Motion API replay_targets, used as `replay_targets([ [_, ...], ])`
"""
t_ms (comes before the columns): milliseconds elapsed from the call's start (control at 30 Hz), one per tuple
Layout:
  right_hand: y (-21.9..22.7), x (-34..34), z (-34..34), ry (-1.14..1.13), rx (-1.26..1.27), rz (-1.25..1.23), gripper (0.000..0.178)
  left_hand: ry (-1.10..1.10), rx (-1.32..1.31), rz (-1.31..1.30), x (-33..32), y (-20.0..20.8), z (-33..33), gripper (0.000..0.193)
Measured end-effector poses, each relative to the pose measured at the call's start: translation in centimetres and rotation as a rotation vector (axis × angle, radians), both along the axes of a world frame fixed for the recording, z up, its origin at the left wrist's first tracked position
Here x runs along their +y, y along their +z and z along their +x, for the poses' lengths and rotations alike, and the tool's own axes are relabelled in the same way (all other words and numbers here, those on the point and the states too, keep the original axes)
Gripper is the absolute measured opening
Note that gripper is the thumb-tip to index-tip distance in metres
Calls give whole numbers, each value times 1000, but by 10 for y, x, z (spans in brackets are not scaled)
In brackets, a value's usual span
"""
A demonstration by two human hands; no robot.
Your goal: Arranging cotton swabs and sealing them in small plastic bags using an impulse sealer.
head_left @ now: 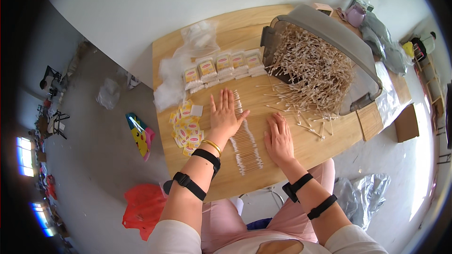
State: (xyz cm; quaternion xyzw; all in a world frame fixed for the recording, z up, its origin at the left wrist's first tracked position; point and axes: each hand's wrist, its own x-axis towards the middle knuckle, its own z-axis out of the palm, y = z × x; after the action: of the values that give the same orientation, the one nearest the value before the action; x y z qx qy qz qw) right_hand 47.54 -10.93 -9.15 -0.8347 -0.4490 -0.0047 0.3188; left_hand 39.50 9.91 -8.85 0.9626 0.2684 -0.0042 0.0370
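A long row of cotton swabs (246, 143) lies side by side on the wooden table, running away from me. My left hand (225, 116) rests flat along the left side of the row's far part, fingers stretched out, thumb reaching across the swabs. On the bare wood to the right of the row lies my right hand (280, 137), palm down, fingers extended and holding nothing. Beyond it, a tipped grey plastic bin (325, 21) spills a heap of loose cotton swabs (313, 63) onto the table. Left of my left hand are scattered yellow-and-white paper labels (187, 127).
Behind my left hand stand stacked packs of cotton swabs (223, 66). Clear plastic bags (172, 84) lie at the table's left edge. A pinkish pitcher (356, 15) and grey plastic sheeting (383, 42) are at the far right. A red bag (143, 211) sits below the table's left side.
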Motion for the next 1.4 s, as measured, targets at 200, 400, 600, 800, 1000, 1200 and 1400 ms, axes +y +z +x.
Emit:
replay_targets([
  [200,1,-2,-1,9,10,-13,45,-85,-9,-5,3,-3,-14,90],
  [400,-1,-3,-1,7,-4,-2,46,-134,-44,-26,1,3,-18,85],
  [600,-1,-3,0,12,1,28,44,-97,-166,-137,-7,3,-16,80],
  [800,1,-2,-1,27,36,95,44,126,-712,-290,-22,0,-44,66],
  [1000,-2,-17,6,91,218,227,42,258,-944,-652,-89,1,-86,81],
  [1200,2,-12,-53,202,494,356,43,128,-843,-711,-132,-6,-113,86],
  [1400,9,16,-51,169,487,391,43,218,-935,-701,-92,2,-82,87],
])
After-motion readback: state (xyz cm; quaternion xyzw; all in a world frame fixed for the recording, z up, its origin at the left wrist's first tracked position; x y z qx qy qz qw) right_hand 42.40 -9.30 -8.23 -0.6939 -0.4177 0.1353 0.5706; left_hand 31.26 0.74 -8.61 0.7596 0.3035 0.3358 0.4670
